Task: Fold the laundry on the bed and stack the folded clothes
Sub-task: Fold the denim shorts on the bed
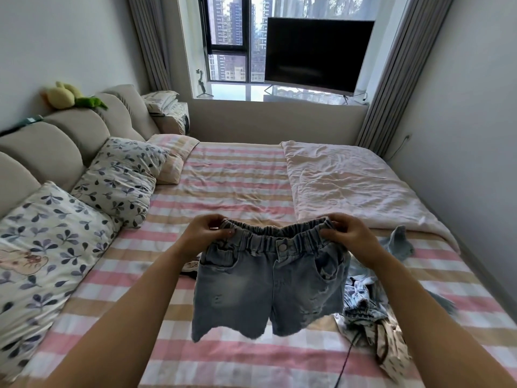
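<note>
Denim shorts (268, 278) hang mid-frame above the bed (232, 175), front toward me. My left hand (202, 233) and right hand (345, 233) pinch the waistband ends. Step: spreading before the fold. Next, probably lay them flat. Unfolded pile (369, 309) waits lower right.

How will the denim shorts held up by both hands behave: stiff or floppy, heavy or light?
Probably floppy but with some body: the denim shorts hang fairly flat from the left hand and right hand, legs barely curling. Likely light, since finger pinches alone carry them. The gathered elastic waistband may bunch when released.
</note>
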